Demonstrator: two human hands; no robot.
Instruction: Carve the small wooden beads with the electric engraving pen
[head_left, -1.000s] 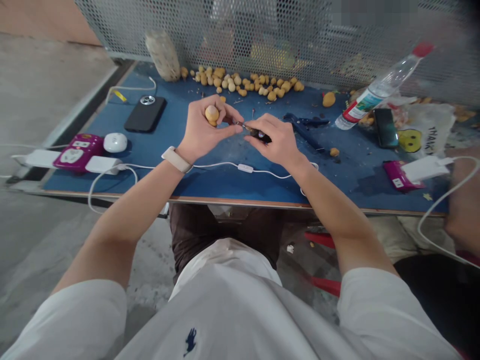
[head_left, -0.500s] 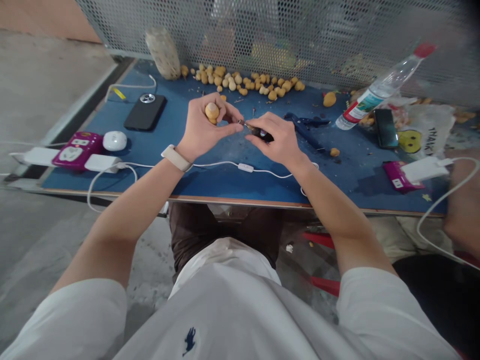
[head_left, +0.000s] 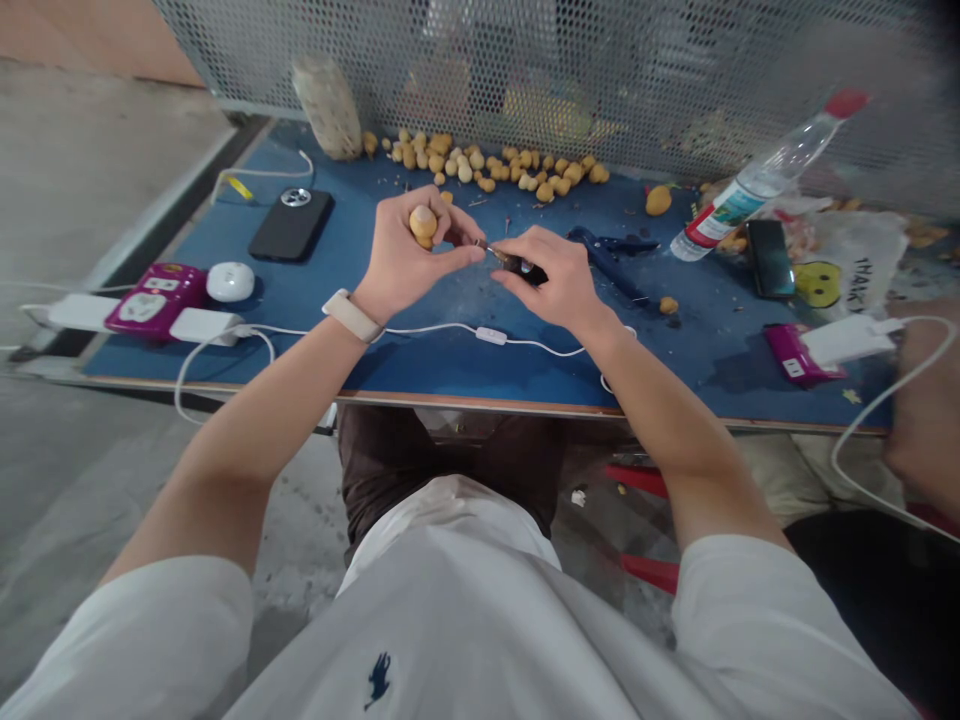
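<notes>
A small tan gourd (head_left: 424,224) sits in the fingertips of the left hand (head_left: 405,255), which is curled closed around it above the middle of the desk (head_left: 420,370). The right hand (head_left: 559,280) pinches a dark-handled tool (head_left: 519,265), its thin metal tip reaching to the left hand's fingers (head_left: 465,235). Those fingers hide whether the tip touches the gourd. A white cable (head_left: 442,328) with an inline switch (head_left: 491,336) runs along the desk just below the wrists, and a pale watch strap (head_left: 351,316) circles the left wrist.

Along the top of the desk, more gourds (head_left: 480,168) lie scattered against a perforated metal screen (head_left: 600,70). At left are a black phone (head_left: 291,224) and a magenta socket (head_left: 156,303). Upper right, a plastic bottle (head_left: 750,190) with a red cap lies tilted, its label too blurred to read. Beside it, a white bag (head_left: 847,260) shows a yellow smiley and the letters "THANK", the rest folded away. A navy rider emblem (head_left: 379,680) marks the white shirt. At the right edge, the frame cuts off another person's arm (head_left: 919,420).
</notes>
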